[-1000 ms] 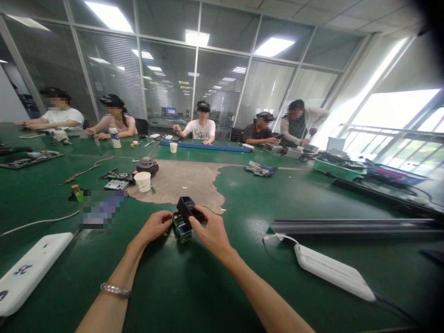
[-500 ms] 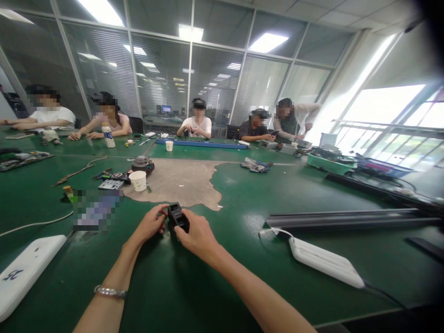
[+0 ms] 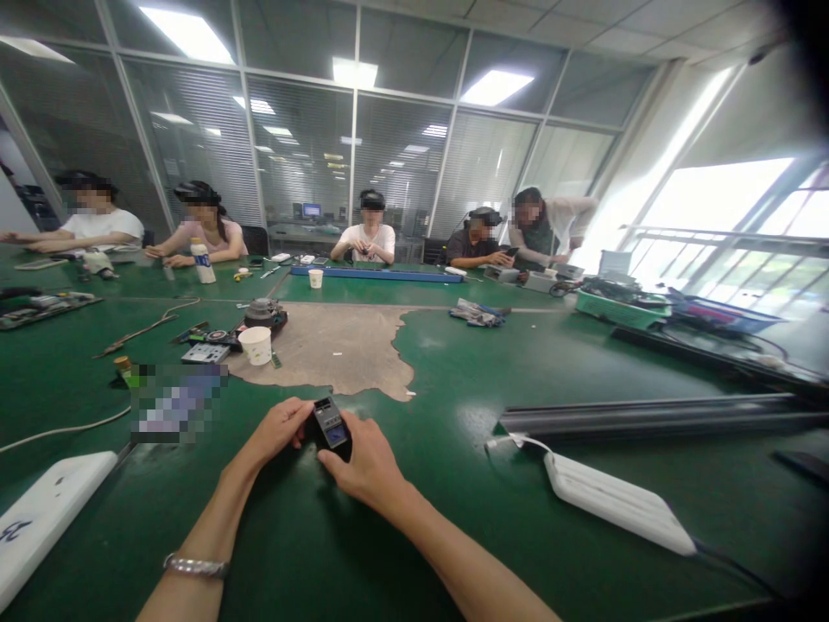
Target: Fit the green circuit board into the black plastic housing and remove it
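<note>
A small black boxy device, with a greyish top end and a dark bluish window, is held above the green table. My right hand grips it from the right, thumb along the near side and fingers behind. At its upper left edge is my left hand, fingers curled together close against it. Whatever those fingers pinch is too small to make out. A metal bracelet circles my left wrist.
White power banks lie right and left. A black metal rail is at right. Ahead are a paper cup, a brown mat and electronic parts. Several people sit or stand across the table; a green basket is far right.
The device has tilted in my right hand, so its bluish window now shows. The red bit seen at my left fingertips is no longer visible. The view has shifted slightly.
</note>
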`<state>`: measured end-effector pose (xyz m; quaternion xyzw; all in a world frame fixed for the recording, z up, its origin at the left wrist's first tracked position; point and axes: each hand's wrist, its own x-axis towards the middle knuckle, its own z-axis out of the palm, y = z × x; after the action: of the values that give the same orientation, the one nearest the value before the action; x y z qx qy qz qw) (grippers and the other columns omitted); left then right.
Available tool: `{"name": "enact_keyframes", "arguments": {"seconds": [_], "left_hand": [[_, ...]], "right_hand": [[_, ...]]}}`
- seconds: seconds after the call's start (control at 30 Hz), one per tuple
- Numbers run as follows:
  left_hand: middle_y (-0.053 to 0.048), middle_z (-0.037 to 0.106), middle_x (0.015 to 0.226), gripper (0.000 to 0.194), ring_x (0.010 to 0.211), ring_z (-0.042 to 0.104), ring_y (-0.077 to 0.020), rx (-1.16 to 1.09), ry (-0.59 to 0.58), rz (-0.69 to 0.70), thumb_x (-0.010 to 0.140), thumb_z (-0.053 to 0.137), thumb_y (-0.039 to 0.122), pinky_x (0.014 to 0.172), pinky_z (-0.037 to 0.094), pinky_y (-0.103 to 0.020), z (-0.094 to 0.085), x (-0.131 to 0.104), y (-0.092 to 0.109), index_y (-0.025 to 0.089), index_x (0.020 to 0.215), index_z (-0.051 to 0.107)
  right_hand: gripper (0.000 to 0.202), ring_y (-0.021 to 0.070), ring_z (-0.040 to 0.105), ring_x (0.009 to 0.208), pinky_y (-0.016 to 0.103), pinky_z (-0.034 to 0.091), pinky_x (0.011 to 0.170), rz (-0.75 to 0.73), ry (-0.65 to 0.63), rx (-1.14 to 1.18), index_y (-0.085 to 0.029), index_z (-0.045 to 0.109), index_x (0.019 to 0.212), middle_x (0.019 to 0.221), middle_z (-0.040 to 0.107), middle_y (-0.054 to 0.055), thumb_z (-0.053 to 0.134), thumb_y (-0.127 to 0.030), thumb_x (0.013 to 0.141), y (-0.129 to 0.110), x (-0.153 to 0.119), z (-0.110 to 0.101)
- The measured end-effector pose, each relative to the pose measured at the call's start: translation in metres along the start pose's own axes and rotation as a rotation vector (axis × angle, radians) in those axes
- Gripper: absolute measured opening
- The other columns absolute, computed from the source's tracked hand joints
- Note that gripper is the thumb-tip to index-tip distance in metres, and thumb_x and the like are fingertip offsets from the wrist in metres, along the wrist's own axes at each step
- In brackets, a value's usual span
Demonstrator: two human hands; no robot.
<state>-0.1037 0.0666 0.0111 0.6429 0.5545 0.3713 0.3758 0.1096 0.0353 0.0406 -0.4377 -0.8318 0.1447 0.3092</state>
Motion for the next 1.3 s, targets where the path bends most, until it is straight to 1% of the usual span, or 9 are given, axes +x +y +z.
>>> {"name": "enact_keyframes", "arguments": {"seconds": [0.13,0.27,0.43,0.57,0.73,0.9,1.0,1.1,1.3], "left_hand": [[0.002,0.049,0.066,0.053,0.056,0.054,-0.0129,-0.015,-0.013,0.017,0.085,0.041,0.057,0.046,0.048,-0.023,0.002,-0.001,0.003,0.016,0.111,0.062],[0.000,0.051,0.068,0.054,0.059,0.055,-0.0139,-0.068,0.004,-0.015,0.085,0.040,0.058,0.048,0.049,-0.024,0.003,0.000,0.001,0.015,0.111,0.060],[-0.002,0.056,0.072,0.053,0.057,0.056,-0.0132,-0.126,0.020,-0.070,0.084,0.041,0.055,0.050,0.050,-0.025,0.003,0.001,-0.003,0.014,0.112,0.058],[-0.005,0.057,0.087,0.046,0.062,0.056,-0.0123,-0.068,0.007,-0.021,0.082,0.044,0.042,0.051,0.051,-0.024,0.003,0.001,-0.004,0.016,0.118,0.057],[-0.006,0.059,0.098,0.047,0.063,0.058,-0.0118,-0.017,-0.026,-0.011,0.076,0.046,0.029,0.053,0.051,-0.023,0.002,0.000,-0.005,0.017,0.120,0.057],[-0.006,0.061,0.095,0.046,0.064,0.059,-0.0130,-0.007,-0.039,-0.015,0.074,0.049,0.028,0.054,0.052,-0.025,0.003,0.000,-0.002,0.016,0.117,0.059],[-0.005,0.062,0.093,0.047,0.064,0.058,-0.0130,-0.026,-0.044,-0.031,0.072,0.051,0.029,0.053,0.051,-0.024,0.003,0.000,0.000,0.016,0.117,0.060],[-0.005,0.063,0.090,0.047,0.064,0.058,-0.0132,-0.034,-0.044,-0.042,0.072,0.051,0.029,0.053,0.050,-0.024,0.003,0.000,0.000,0.015,0.116,0.059],[-0.005,0.062,0.089,0.045,0.064,0.057,-0.0132,-0.039,-0.058,-0.039,0.074,0.051,0.028,0.054,0.050,-0.024,0.003,0.000,0.000,0.015,0.116,0.058]], "right_hand": [[0.036,0.0220,0.060,0.084,0.031,0.042,0.075,0.063,-0.008,0.030,-0.019,0.057,0.102,0.092,0.065,0.006,0.062,-0.044,0.077,0.001,-0.002,0.003],[0.026,0.0194,0.062,0.077,0.027,0.042,0.069,0.117,0.009,0.100,-0.019,0.060,0.096,0.084,0.066,0.004,0.059,-0.040,0.079,-0.002,-0.001,0.003],[0.026,0.0171,0.061,0.075,0.025,0.042,0.068,0.112,0.119,0.166,-0.022,0.060,0.101,0.087,0.066,0.002,0.056,-0.037,0.081,-0.006,0.007,-0.013],[0.026,0.0184,0.061,0.077,0.027,0.042,0.069,0.190,0.151,0.098,-0.022,0.060,0.101,0.087,0.066,0.003,0.054,-0.037,0.080,0.011,0.015,-0.033],[0.025,0.0238,0.061,0.079,0.031,0.042,0.067,0.327,0.025,-0.142,-0.018,0.060,0.089,0.086,0.064,0.009,0.057,-0.038,0.073,0.039,0.015,-0.036],[0.040,0.0278,0.060,0.085,0.037,0.043,0.072,0.337,-0.072,-0.286,-0.016,0.057,0.098,0.096,0.061,0.015,0.058,-0.045,0.072,0.043,0.010,-0.030],[0.062,0.0314,0.056,0.098,0.040,0.043,0.079,0.275,-0.051,-0.278,-0.016,0.050,0.118,0.107,0.058,0.017,0.061,-0.053,0.069,0.041,0.008,-0.032],[0.075,0.0316,0.052,0.104,0.040,0.042,0.082,0.226,-0.026,-0.235,-0.016,0.040,0.130,0.115,0.055,0.017,0.064,-0.048,0.067,0.042,0.008,-0.033],[0.028,0.0223,0.058,0.084,0.031,0.042,0.074,0.213,0.011,-0.139,-0.019,0.059,0.097,0.089,0.063,0.007,0.057,-0.028,0.071,0.039,0.013,-0.034]]}}
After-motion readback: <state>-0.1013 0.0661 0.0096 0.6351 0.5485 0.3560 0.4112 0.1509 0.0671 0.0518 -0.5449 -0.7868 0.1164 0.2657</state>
